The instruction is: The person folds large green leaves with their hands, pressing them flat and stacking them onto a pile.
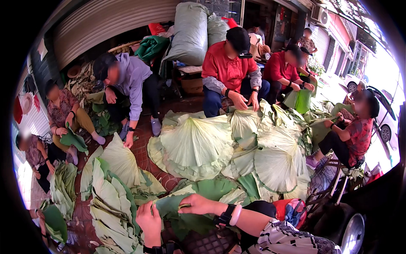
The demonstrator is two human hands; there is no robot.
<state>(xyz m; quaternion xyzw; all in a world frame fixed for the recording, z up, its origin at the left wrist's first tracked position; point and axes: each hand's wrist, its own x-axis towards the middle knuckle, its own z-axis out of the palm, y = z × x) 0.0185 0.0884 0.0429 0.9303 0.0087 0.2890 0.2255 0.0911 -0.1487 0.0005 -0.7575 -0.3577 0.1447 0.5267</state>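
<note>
Low in the head view, a green lotus leaf (170, 205) stretches between my two hands. My left hand (149, 221) pinches its left edge, with the thumb and fingers closed on it. A folded edge sits in the closed fingers of my right hand (198, 205), which has a dark band and a pale bangle at the wrist. Just beyond lies another green leaf (213, 189). Farther out are broad piles of pale, fan-folded lotus leaves (196, 142), with more fanned leaves (281, 165) on the right. To the left of my left hand, a long stack of leaves (111, 211) runs toward me.
Several people sit around the leaves, including one in a red top (230, 63) across from me and one in a lilac shirt (133, 82) reaching down to a leaf. Large grey-green sacks (190, 36) stand behind. A red bag (292, 211) and a stool (334, 178) are at right.
</note>
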